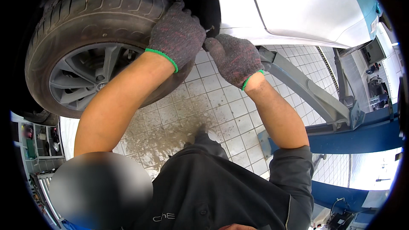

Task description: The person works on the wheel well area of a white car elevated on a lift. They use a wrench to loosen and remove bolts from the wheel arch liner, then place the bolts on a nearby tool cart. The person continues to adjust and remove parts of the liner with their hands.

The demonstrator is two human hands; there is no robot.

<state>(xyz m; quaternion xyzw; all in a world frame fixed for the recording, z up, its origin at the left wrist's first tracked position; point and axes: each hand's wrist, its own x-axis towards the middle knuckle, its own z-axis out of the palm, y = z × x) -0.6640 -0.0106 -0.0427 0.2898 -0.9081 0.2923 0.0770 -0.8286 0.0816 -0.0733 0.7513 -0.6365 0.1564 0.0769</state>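
Observation:
Both my hands are in dark knitted gloves with green cuffs, raised at the dark wheel arch of a white car (289,4). My left hand (177,36) has curled fingers beside the upper right of the black tyre (98,14), which has a grey alloy rim (76,66). Close to its right, my right hand (234,59) is closed, with its thumb toward the left hand. A small metallic piece (209,29) shows between them at the arch's edge; what exactly each hand grips is hidden by the gloves.
A grey lift arm (313,93) runs under the car to blue lift steelwork (358,140) on the right. Below is a soiled white tiled floor (230,127). Shelves with tools and containers (47,144) stand at the left. Dark equipment (375,89) sits at the far right.

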